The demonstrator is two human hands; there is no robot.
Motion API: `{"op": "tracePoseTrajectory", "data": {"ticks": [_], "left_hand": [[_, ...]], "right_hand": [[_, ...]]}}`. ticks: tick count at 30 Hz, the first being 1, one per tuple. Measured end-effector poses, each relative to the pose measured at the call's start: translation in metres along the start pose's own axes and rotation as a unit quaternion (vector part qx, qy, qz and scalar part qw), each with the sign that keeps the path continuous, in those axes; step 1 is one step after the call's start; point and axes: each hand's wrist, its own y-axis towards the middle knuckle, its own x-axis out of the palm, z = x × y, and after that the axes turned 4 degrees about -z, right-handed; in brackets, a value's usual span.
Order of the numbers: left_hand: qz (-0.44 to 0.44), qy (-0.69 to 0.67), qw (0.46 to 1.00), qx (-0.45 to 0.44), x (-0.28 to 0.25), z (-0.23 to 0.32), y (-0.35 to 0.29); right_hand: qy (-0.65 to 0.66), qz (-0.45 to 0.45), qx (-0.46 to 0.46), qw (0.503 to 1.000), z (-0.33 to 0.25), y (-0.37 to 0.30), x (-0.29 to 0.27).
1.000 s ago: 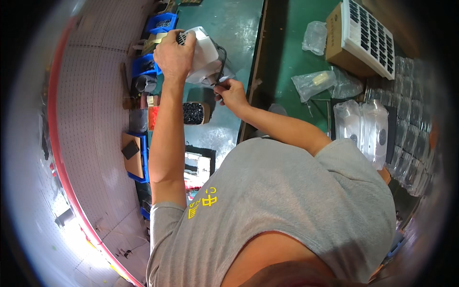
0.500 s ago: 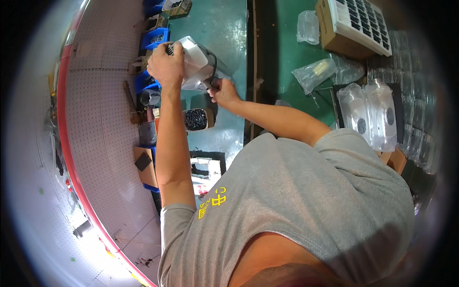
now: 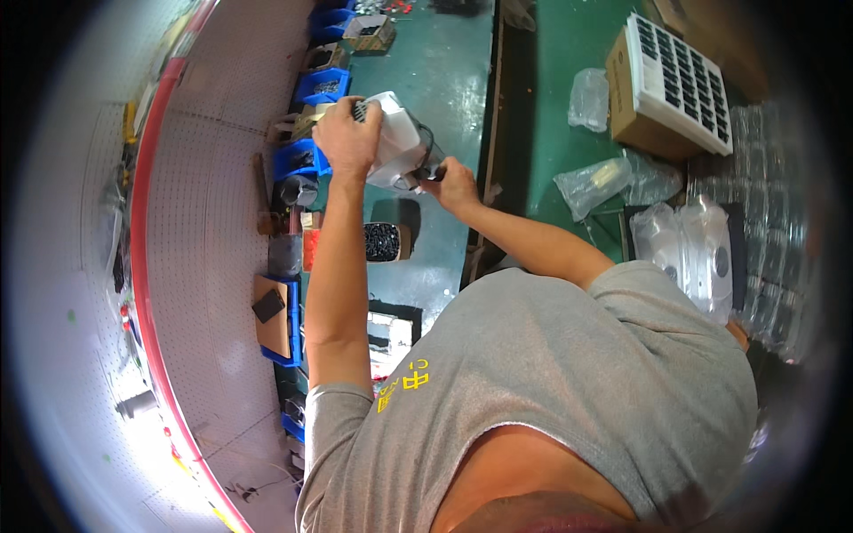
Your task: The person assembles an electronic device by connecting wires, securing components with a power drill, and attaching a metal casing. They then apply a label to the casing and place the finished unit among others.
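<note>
Over the far part of the green bench, a white appliance housing [image 3: 397, 133] is held tilted between my hands. My left hand [image 3: 348, 140] is closed over its upper left end, beside a dark slotted patch. A black cord [image 3: 428, 140] curves along the housing's right side. My right hand [image 3: 456, 186] is at the lower right edge, its fingers bent in against a small dark part by the cord. Exactly what those fingers grip is hidden. Just nearer on the bench stands an open box of small black parts [image 3: 382, 242].
Blue bins [image 3: 322, 86] of small parts line the left side below a pegboard wall [image 3: 209, 204]. A phone [image 3: 268, 306] lies on cardboard there. Across a dark gap at right are a carton [image 3: 633, 111] topped by a white tray of black pieces, and bagged white parts [image 3: 657, 238].
The whole view has shifted, so the bench and hands sit lower and farther right in the picture. Both hands stay on the housing; the right fingers have shifted slightly at its edge.
</note>
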Motion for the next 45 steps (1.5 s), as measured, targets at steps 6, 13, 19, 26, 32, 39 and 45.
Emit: {"op": "tracePoseTrajectory", "data": {"ticks": [6, 13, 19, 26, 32, 39, 45], "left_hand": [[-0.013, -0.071, 0.997, -0.006, 0.000, -0.003, -0.011], [0.046, 0.023, 0.987, -0.155, -0.052, 0.005, -0.101], [0.116, -0.012, 0.961, -0.249, -0.058, 0.019, -0.157], [0.296, -0.032, 0.903, -0.309, -0.042, 0.036, -0.198], [0.445, -0.082, 0.806, -0.382, -0.053, 0.056, -0.276], [0.587, -0.147, 0.632, -0.485, -0.098, 0.144, -0.453], [0.704, -0.073, 0.523, -0.475, -0.120, 0.242, -0.606]], "right_hand": [[0.086, 0.000, -0.039, 0.995, 0.079, 0.031, -0.045], [0.190, -0.184, 0.235, 0.935, 0.090, 0.121, -0.023], [0.243, -0.397, 0.369, 0.805, 0.094, 0.189, 0.031], [0.125, -0.519, 0.311, 0.786, 0.018, 0.159, 0.055], [-0.022, -0.552, 0.280, 0.785, -0.002, 0.144, 0.038], [-0.183, -0.592, 0.203, 0.758, -0.015, 0.037, 0.070], [-0.249, -0.697, 0.067, 0.669, -0.041, -0.153, 0.085]]}}
